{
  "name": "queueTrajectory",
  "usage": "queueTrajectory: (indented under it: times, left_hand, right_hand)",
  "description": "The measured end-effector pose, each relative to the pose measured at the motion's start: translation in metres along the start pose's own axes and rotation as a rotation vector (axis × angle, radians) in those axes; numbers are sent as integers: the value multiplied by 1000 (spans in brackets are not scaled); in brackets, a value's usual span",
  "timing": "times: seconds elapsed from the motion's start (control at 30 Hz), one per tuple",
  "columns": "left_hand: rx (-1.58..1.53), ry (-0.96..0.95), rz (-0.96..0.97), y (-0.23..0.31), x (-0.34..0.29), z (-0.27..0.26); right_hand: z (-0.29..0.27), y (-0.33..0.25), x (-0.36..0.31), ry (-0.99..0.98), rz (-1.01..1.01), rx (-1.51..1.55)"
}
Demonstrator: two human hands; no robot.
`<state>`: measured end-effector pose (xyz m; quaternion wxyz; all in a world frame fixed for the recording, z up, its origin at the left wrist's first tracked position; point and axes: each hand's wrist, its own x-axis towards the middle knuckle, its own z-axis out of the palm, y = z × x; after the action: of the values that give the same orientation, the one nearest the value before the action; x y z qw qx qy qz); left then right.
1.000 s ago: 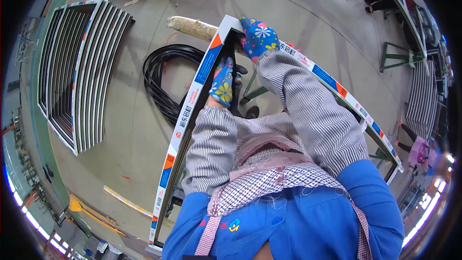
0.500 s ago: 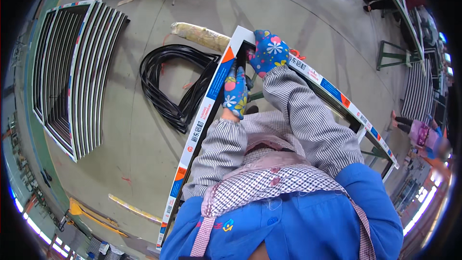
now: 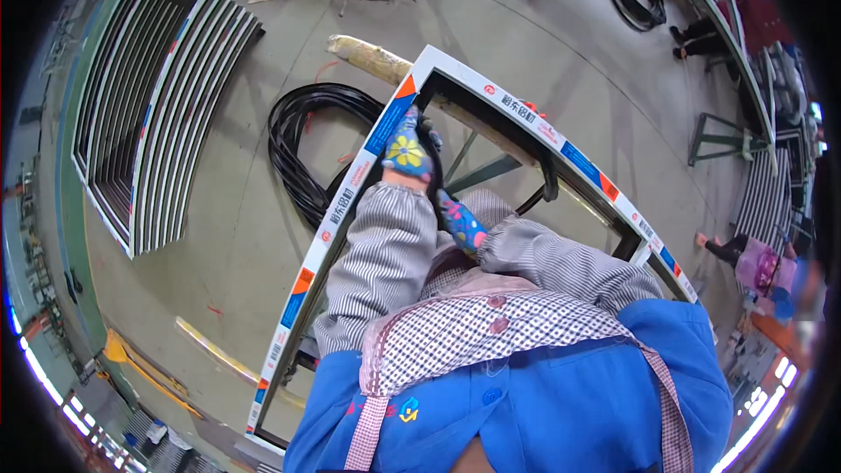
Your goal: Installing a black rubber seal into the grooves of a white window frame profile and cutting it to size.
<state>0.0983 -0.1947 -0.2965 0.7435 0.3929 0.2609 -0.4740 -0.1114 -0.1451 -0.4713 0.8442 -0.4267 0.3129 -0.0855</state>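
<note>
A large white-faced frame with printed film and dark inner sides spans the view, one corner at the far middle. Just inside its left bar, below that corner, my left hand, in a blue flowered glove, is closed on a black rubber strip. The strip runs down from there to my right hand, gloved alike and closed around it nearer my body. Part of the black strip also hangs in a loop inside the right bar. Fingertips of both hands are partly hidden.
Under the frame is a green stand. Coiled black strips lie on the floor to the left, beyond them a stack of frames. A long wrapped piece lies behind the corner. Another person is at far right.
My right hand has left the far corner and come down toward my body, with the black strip in it. My left hand has shifted slightly left and up. The view has turned slightly.
</note>
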Motion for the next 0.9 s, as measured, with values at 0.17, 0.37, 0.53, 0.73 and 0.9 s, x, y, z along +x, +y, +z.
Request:
queueTrajectory:
  times: [0.17,0.37,0.53,0.73,0.9]
  left_hand:
    - [803,-232,655,-6,-77,-75]
    - [1405,-220,-51,-35,-234,-248]
    - [1428,266,-66,-35,-341,-315]
    - [1677,1100,151,-12,-360,-271]
    - [1639,1159,236,-21,-311,-321]
  right_hand:
    - [131,-191,-36,178,514,209]
    - [150,-188,-13,-11,656,512]
    - [161,-154,11,-44,708,579]
    - [174,-137,12,-149,713,-100]
    - [176,-85,38,-137,452,-162]
